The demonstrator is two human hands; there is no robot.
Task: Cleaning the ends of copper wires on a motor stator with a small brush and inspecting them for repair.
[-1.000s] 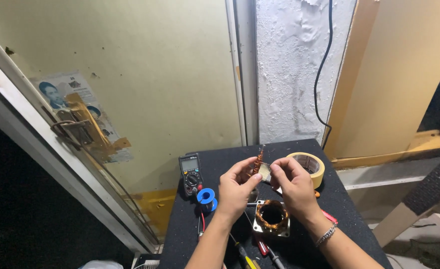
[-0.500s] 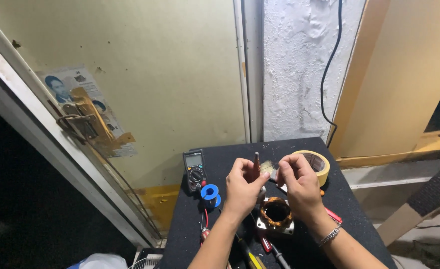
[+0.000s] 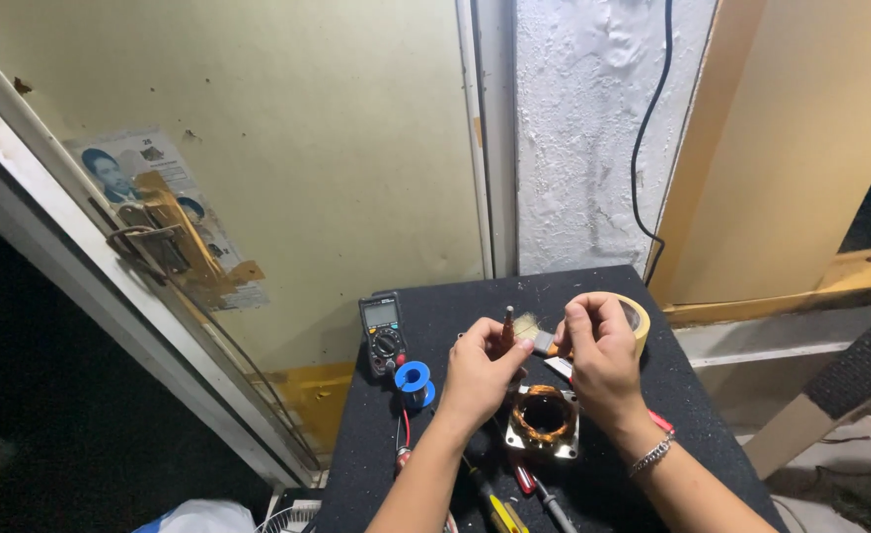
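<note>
Both my hands are raised over a black table [image 3: 435, 454], fingertips close together. My left hand [image 3: 477, 373] grips a thin reddish stick with a dark tip [image 3: 507, 324], held upright. My right hand [image 3: 601, 353] pinches a small pale piece [image 3: 529, 326], which looks like tape, and my left thumb touches it too. A square metal motor stator with copper windings [image 3: 544, 418] lies on the table just below the hands. A roll of tan tape [image 3: 641, 318] sits behind my right hand, partly hidden by it.
A black multimeter [image 3: 381, 332] and a blue spool [image 3: 414, 379] lie to the left. Screwdrivers with yellow [image 3: 494, 505] and red [image 3: 522, 480] handles rest at the near edge. A yellowish wall, a door latch [image 3: 159, 245] and a hanging black cable [image 3: 652, 148] are behind.
Both hands have stayed together over the stator and sit slightly lower and more to the right in view. The stick in my left hand now stands more upright.
</note>
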